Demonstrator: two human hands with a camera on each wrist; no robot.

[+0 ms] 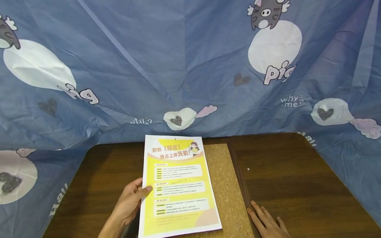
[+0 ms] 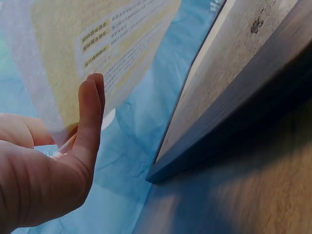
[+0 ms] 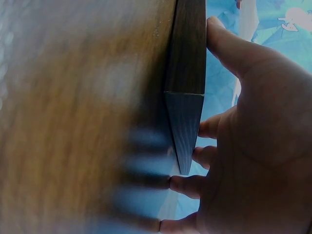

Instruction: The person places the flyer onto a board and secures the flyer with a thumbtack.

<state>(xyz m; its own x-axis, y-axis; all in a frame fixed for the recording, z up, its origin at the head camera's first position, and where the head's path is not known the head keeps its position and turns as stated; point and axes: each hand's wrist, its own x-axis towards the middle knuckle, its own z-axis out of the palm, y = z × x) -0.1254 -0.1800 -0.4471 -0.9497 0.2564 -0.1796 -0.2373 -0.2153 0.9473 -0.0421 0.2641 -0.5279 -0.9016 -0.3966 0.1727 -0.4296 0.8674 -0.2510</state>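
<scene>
I've got the blue printed cloth [image 1: 184, 66] filling the back of my head feed, and below it the dark wooden table [image 1: 297, 172], lying right in front of it. On that table sits a brown frame [image 1: 239, 178], and what it contains is a cork panel [image 1: 224, 175], speckled, its right strip showing. Over the rest I see the yellow-and-white poster [image 1: 178, 195], and my left wrist feed has it raised, apart from the frame. Here's the left hand [image 1: 128, 201], pinching the poster's left edge, thumb on the printed front! The right hand [image 1: 268, 221] is loose, grasping nothing, fingers spread against the frame's right side near its corner. And smallest, a pale speck [image 1: 248, 169] on the table right of the frame, too tiny for me to identify
</scene>
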